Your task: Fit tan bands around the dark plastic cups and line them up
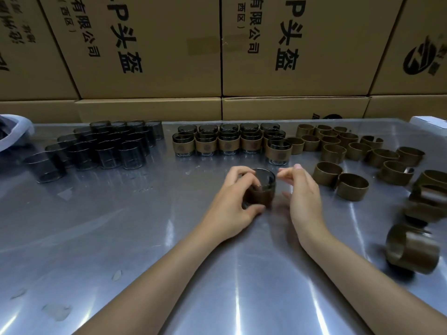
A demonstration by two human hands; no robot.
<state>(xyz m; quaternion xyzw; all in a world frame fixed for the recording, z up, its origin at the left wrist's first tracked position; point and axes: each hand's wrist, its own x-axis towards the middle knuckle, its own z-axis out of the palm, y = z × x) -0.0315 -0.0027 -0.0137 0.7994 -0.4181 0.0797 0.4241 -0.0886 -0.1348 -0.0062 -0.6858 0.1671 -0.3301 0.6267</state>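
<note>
1. Left hand [233,201] grips a dark plastic cup wearing a tan band [260,191] at mid-table, hiding its left side.
2. Right hand [303,194] hovers beside it, fingers loosely spread, holding nothing.
3. Loose tan bands [411,247] at the right edge are blurred.

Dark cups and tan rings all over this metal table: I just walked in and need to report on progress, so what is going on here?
A person is banding cups on the shiny metal table. The left hand grips a dark plastic cup with a brown band around it; the right hand is beside it, fingers loosely curled, holding nothing. Behind, finished banded cups stand in rows. Bare dark cups wait at the far left, and loose tan bands lie scattered to the right.
</note>
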